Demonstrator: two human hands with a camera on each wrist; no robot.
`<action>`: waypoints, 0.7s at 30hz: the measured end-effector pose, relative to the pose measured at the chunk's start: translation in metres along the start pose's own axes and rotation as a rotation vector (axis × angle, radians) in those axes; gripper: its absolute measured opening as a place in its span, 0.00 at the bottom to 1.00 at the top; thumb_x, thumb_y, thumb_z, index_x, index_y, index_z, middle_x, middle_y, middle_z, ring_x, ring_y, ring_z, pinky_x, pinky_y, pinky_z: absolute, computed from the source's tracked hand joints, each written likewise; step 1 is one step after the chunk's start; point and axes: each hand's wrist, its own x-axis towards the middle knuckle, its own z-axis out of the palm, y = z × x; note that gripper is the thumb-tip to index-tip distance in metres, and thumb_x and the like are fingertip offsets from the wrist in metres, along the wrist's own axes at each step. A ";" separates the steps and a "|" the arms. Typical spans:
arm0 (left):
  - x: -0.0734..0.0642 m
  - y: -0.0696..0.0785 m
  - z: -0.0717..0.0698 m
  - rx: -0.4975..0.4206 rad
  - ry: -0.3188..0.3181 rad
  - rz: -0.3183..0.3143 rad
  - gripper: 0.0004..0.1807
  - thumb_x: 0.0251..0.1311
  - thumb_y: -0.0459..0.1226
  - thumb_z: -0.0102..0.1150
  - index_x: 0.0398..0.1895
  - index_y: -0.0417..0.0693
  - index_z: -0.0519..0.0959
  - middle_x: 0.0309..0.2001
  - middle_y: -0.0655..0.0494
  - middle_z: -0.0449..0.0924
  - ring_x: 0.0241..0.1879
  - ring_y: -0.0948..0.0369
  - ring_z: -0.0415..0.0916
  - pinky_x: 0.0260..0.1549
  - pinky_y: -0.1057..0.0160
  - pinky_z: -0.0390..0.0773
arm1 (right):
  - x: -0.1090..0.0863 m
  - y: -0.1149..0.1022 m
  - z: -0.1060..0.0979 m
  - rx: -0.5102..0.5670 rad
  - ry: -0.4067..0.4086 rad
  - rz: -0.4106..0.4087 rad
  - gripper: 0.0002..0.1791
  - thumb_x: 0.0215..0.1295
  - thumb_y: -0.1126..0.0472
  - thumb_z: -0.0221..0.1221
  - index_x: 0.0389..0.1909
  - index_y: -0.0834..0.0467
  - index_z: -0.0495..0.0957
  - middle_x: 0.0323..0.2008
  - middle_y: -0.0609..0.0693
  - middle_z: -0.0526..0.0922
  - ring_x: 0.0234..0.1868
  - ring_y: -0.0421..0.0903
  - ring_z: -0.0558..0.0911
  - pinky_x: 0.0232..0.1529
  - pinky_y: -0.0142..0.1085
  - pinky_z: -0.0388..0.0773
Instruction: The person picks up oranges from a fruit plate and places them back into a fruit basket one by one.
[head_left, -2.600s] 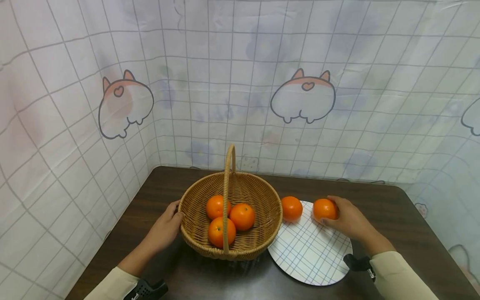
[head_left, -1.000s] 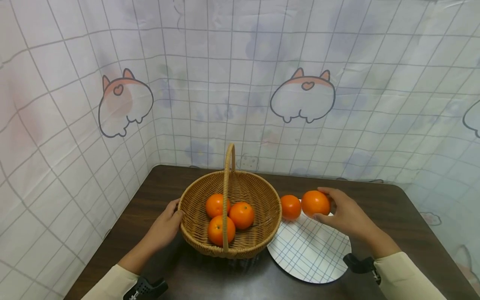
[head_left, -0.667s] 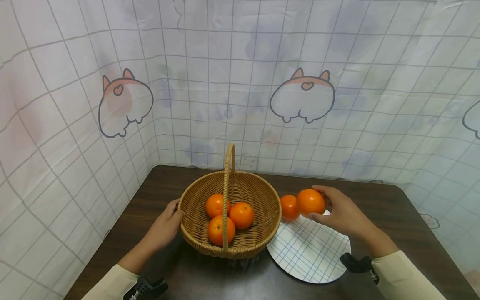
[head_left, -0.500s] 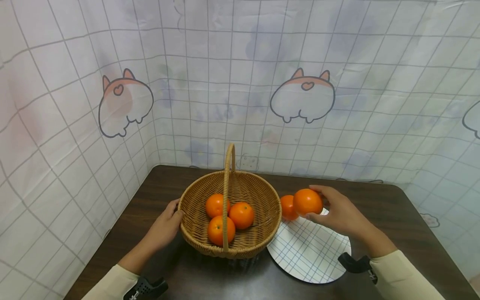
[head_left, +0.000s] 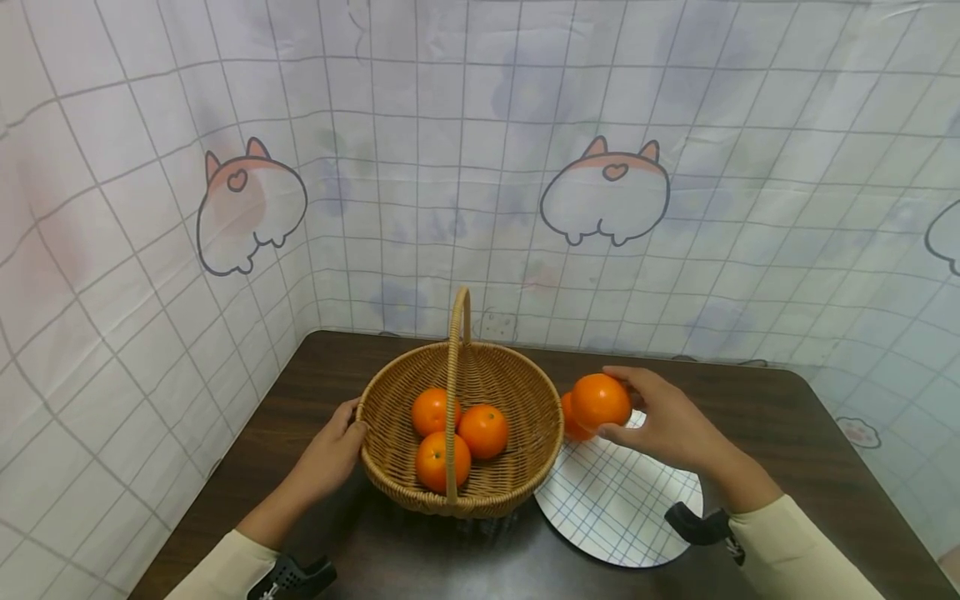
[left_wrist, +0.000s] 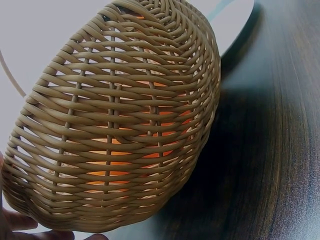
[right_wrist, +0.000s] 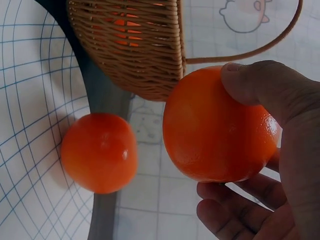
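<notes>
My right hand (head_left: 667,423) holds an orange (head_left: 601,402) above the plate, thumb on one side and fingers on the other, as the right wrist view shows. Behind it and partly covered in the head view, a second orange (right_wrist: 99,153) rests at the edge of a white plate (head_left: 622,508) with a blue grid. A wicker basket (head_left: 517,492) with a tall handle stands left of the plate, with three oranges (head_left: 483,432) inside. At the basket's left rim, my left hand (head_left: 330,450) grips it; in the left wrist view its fingers (left_wrist: 20,220) show below the woven wall.
The dark wooden table (head_left: 420,558) backs onto a wall covering (head_left: 480,167) with a grid and cartoon animals. Its left side lies close to another covered wall. Black straps (head_left: 292,579) sit on both wrists.
My right hand has lifted its orange from the plate and carried it left toward the basket, now overlapping the other orange in the head view. The left hand and basket stay put.
</notes>
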 end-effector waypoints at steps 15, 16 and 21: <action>0.000 0.001 0.000 0.014 0.005 0.005 0.31 0.82 0.44 0.33 0.80 0.39 0.49 0.74 0.31 0.57 0.69 0.38 0.64 0.63 0.38 0.68 | 0.007 -0.013 0.004 -0.028 -0.016 -0.001 0.46 0.55 0.52 0.77 0.73 0.59 0.67 0.63 0.56 0.76 0.53 0.53 0.82 0.52 0.53 0.81; -0.001 0.001 0.000 0.013 0.004 0.006 0.31 0.82 0.44 0.33 0.80 0.39 0.49 0.74 0.31 0.57 0.69 0.38 0.64 0.63 0.38 0.68 | 0.008 -0.015 0.005 -0.029 -0.016 -0.001 0.46 0.55 0.52 0.77 0.73 0.58 0.67 0.62 0.56 0.77 0.52 0.53 0.82 0.51 0.52 0.81; -0.001 0.002 0.000 0.004 0.002 0.011 0.31 0.82 0.44 0.33 0.80 0.38 0.49 0.74 0.31 0.58 0.68 0.38 0.65 0.62 0.39 0.69 | 0.010 -0.019 0.006 -0.028 -0.012 -0.024 0.45 0.55 0.52 0.77 0.72 0.59 0.68 0.60 0.55 0.78 0.50 0.51 0.82 0.50 0.52 0.81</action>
